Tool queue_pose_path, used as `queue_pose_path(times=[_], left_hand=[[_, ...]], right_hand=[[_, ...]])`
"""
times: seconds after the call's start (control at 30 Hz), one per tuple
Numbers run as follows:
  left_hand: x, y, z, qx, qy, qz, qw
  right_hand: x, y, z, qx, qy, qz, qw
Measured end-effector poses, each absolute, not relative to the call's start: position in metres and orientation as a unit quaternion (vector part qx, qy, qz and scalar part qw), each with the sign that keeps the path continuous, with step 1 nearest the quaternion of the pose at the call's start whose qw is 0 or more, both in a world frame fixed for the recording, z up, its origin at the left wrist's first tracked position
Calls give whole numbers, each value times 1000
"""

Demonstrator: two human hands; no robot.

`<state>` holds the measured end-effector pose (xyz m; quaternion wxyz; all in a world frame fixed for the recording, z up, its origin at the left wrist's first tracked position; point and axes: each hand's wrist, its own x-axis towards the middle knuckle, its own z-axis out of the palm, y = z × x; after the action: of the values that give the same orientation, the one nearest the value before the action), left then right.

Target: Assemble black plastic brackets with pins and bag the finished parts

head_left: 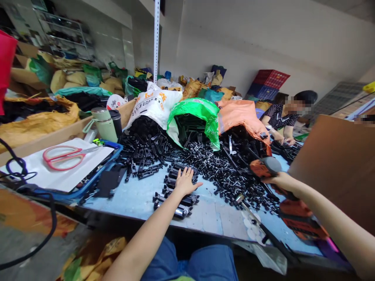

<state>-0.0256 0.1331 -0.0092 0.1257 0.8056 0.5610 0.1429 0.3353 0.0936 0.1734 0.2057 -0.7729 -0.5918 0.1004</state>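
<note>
My left hand [185,182] lies with its fingers spread on a row of black tube-shaped plastic parts [175,207] on the blue tabletop [133,199]. My right hand [283,182] is closed around the grip of an orange and black cordless drill [301,220], its front end pointing left toward the heap. Between the hands spreads a pile of small black pieces with metal pins [213,164]. A hammer-like tool [249,210] with a metal head lies near the table's front edge, left of the drill's base.
White [158,103], green [195,109] and orange [240,115] sacks spill black parts across the back. Red-handled scissors [66,156] lie on paper over a blue tray [117,150] at left, near a green bottle [104,125]. A cardboard panel [336,168] stands right; a co-worker [281,119] sits beyond.
</note>
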Motion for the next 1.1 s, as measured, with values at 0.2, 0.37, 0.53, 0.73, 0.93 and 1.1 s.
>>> queue_pose_path(times=[0.2,0.37,0.53,0.73,0.93,1.1], left_hand=[[-24,130,-13,816,542,145,140],[-31,127,-12,814,539,162,143],[-33,131,-17,813,536,162,160],[-34,133,-16,814,535,147,175],[-37,131,-13,814,534,143,176],[-36,136,-13,815,533,143,176]], right_hand=[[164,170,179,-654,-696,290,-54],[50,234,156,-600,-740,265,-147],[10,266,152,-566,-762,229,-217],[8,253,155,-544,-770,224,-245],[8,228,160,-519,-783,228,-257],[-4,227,153,-504,-789,222,-272]])
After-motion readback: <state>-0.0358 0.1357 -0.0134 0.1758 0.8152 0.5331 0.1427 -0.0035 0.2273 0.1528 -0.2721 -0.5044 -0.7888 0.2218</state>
